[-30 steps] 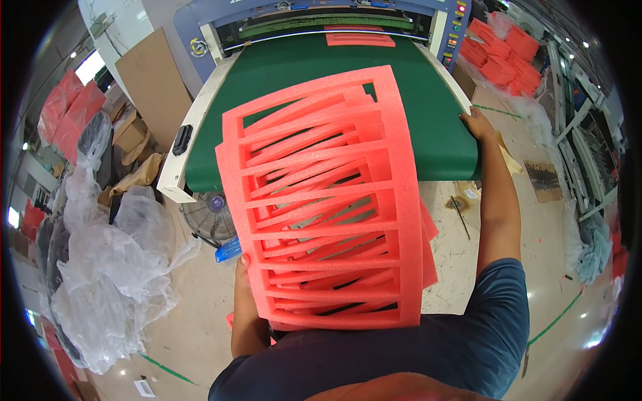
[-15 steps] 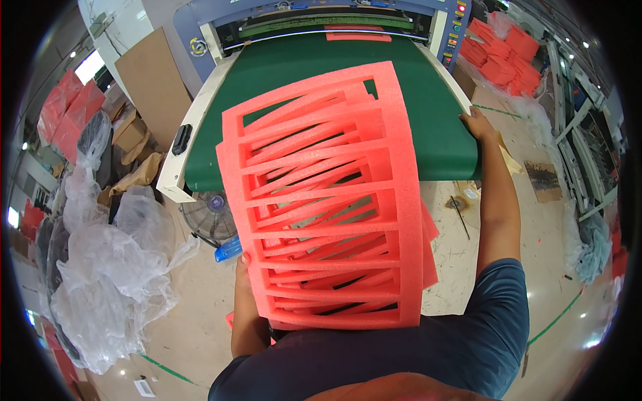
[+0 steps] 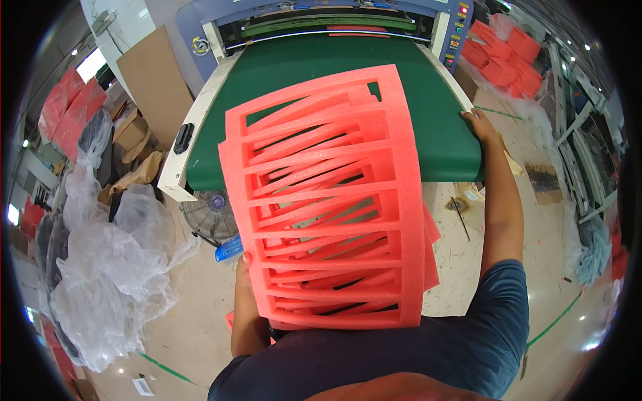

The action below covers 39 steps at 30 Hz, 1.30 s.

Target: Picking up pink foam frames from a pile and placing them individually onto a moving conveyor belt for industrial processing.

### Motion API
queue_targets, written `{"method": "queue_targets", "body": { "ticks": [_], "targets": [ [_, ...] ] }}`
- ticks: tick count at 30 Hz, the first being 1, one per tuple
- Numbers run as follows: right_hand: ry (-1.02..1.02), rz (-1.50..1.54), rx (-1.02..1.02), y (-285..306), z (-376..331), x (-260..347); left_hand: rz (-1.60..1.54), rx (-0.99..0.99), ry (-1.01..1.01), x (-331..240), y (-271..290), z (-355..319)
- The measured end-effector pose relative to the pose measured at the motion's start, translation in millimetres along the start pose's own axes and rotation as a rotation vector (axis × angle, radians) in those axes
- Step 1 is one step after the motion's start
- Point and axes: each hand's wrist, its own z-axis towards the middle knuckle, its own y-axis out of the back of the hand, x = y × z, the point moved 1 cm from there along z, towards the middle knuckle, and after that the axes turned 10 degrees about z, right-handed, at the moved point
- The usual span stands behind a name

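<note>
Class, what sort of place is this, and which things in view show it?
Probably a factory workshop: there is a large machine with a green belt, a stack of red cut-out frames, and more red pieces piled at right.

On my left I see a crumpled heap of clear plastic (image 3: pixel 110 277) on the floor (image 3: pixel 194 301), a fan (image 3: pixel 206 219) near it, and a brown board (image 3: pixel 154 83) beside cardboard boxes (image 3: pixel 128 131). On my right stand metal frames (image 3: pixel 576 121); green tape (image 3: pixel 555 321) marks the floor.
</note>
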Motion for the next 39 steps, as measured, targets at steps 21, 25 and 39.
{"method": "queue_targets", "body": {
  "ticks": [21,25,39],
  "targets": [
    [0.673,0.35,0.461,-25.6,-350.3,224.6,-0.224,0.159,0.236,-49.2,-84.1,-8.6],
    [0.594,0.485,0.566,-26.7,-355.6,222.0,-0.178,0.087,0.232,-46.3,-82.3,-14.9],
    [0.159,1.487,0.279,-33.6,-314.2,129.7,-0.08,0.009,0.164,-48.5,-83.3,-12.3]
  ]
}}
